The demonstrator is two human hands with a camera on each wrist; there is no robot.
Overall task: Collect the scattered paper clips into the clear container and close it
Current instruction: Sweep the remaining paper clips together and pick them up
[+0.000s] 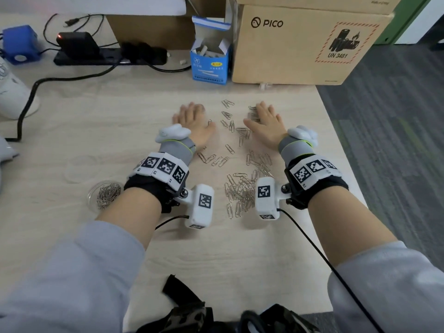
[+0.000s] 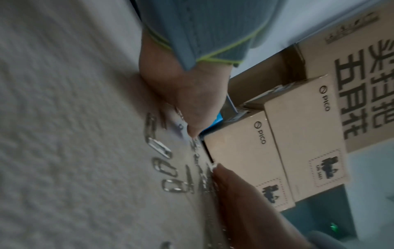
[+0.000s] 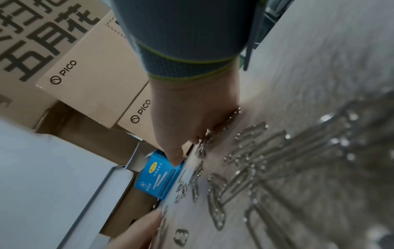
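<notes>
Silver paper clips (image 1: 242, 188) lie scattered down the middle of the pale wooden table (image 1: 96, 121), thickest in a heap near my right wrist. My left hand (image 1: 192, 121) lies flat, palm down, left of the clips. My right hand (image 1: 265, 121) lies flat to their right, its fingers over a few clips (image 1: 252, 114). Both hands hold nothing. The clear round container (image 1: 107, 194) sits near my left forearm with several clips inside. In the left wrist view, clips (image 2: 162, 151) lie beside my left hand (image 2: 192, 104). The right wrist view has clips (image 3: 251, 160) under and beside my right hand (image 3: 192, 118).
A blue open box (image 1: 209, 54) and a PICO cardboard box (image 1: 302, 44) stand at the back. A black power strip (image 1: 108, 56) with cables and a blue device (image 1: 20, 44) sit back left. The table's right edge (image 1: 346, 164) drops to grey carpet. Black straps (image 1: 187, 308) lie near me.
</notes>
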